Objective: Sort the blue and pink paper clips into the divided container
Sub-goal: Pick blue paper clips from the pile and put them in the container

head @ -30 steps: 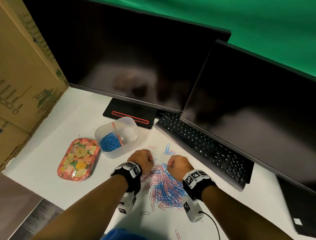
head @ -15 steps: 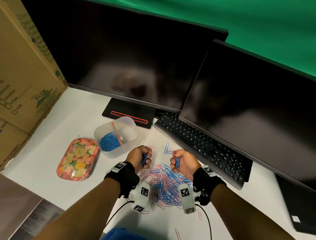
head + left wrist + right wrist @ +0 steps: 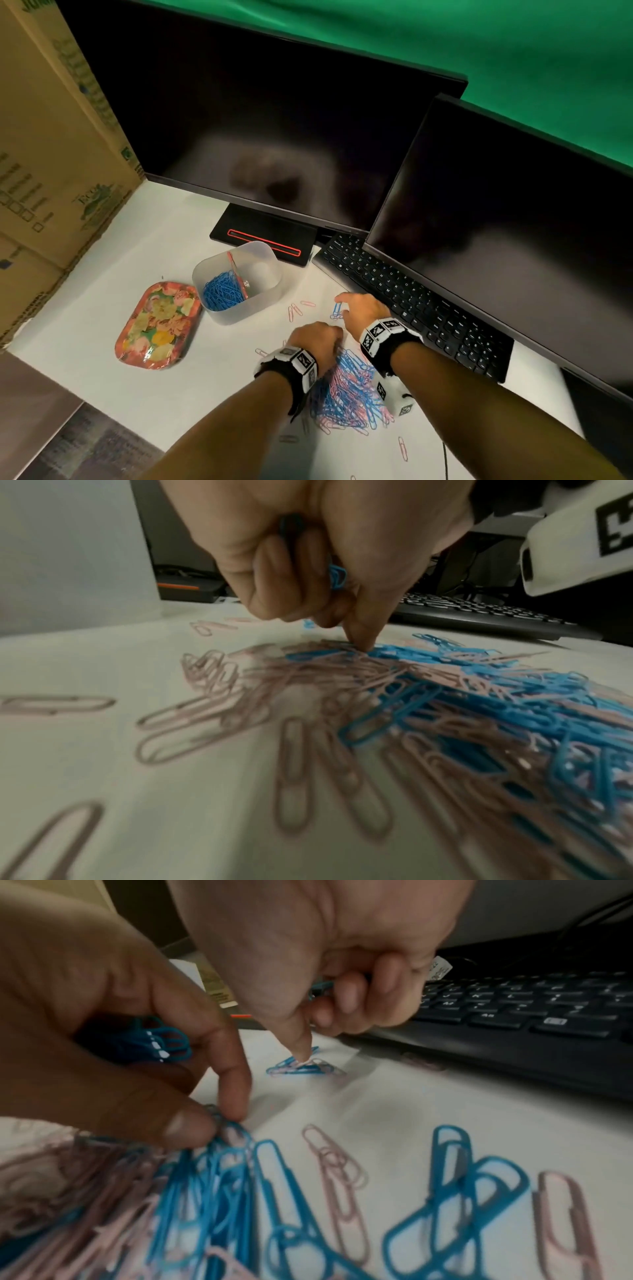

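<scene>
Hands are both picking blue clips: left hand [image 3: 317,339] pinches some at the mixed blue and pink paper clip pile [image 3: 349,394] near the white desk's front edge, right hand [image 3: 363,308] grips some too, so next they probably go into the clear plastic divided container [image 3: 263,301].

A loose heap of blue and pink paper clips [image 3: 347,394] lies tangled on the white tabletop [image 3: 102,359], near the front edge. A few stray pink clips [image 3: 295,311] and a small blue cluster [image 3: 337,310] lie farther back, between the heap and the divided container [image 3: 239,281]. That translucent, rounded-corner tub stands upright to the far left of the heap; its left compartment holds a mound of blue clips [image 3: 222,291], and a pink-edged divider splits it.
</scene>
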The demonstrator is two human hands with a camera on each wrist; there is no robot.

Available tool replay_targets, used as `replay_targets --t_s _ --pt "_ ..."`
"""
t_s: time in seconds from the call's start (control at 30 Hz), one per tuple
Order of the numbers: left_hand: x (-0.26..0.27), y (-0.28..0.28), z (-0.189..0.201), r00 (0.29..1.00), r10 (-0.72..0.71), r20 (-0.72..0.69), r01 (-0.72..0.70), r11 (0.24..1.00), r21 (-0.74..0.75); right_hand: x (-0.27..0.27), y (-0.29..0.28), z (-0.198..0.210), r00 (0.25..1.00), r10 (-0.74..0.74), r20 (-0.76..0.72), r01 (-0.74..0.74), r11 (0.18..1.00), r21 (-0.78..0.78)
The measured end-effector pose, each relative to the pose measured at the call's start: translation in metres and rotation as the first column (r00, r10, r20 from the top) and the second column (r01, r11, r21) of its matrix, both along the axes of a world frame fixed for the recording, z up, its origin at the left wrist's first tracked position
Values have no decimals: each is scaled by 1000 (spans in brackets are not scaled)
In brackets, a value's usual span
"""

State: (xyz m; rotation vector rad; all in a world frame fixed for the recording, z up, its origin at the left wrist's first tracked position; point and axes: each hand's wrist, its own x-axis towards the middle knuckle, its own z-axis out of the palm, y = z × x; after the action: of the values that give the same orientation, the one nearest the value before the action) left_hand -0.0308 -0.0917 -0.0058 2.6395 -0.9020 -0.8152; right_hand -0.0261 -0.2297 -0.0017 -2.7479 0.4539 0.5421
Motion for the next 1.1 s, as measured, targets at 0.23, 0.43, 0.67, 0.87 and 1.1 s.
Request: replay_targets --t_s 0.23,0.43,0.67,0.87,1.1 --pt "5 15 -9 995 88 -47 -88 996 -4 2 3 -4 994 94 -48 -97 993 -65" --pt "14 34 -14 894 376 -244 -433 866 -250 -7 -4 -11 979 -206 -2 201 951 235" --pt "22 45 -10 450 460 -766 -836 519 -179 -21 -15 1 897 -423 -129 399 649 647" --pt "21 43 0 28 213 -977 -969 247 26 -36 -1 -1 700 -534 -475 550 -21 835" --pt "24 46 1 -8 205 -979 -976 212 52 -46 5 0 697 -511 -503 585 0 811"
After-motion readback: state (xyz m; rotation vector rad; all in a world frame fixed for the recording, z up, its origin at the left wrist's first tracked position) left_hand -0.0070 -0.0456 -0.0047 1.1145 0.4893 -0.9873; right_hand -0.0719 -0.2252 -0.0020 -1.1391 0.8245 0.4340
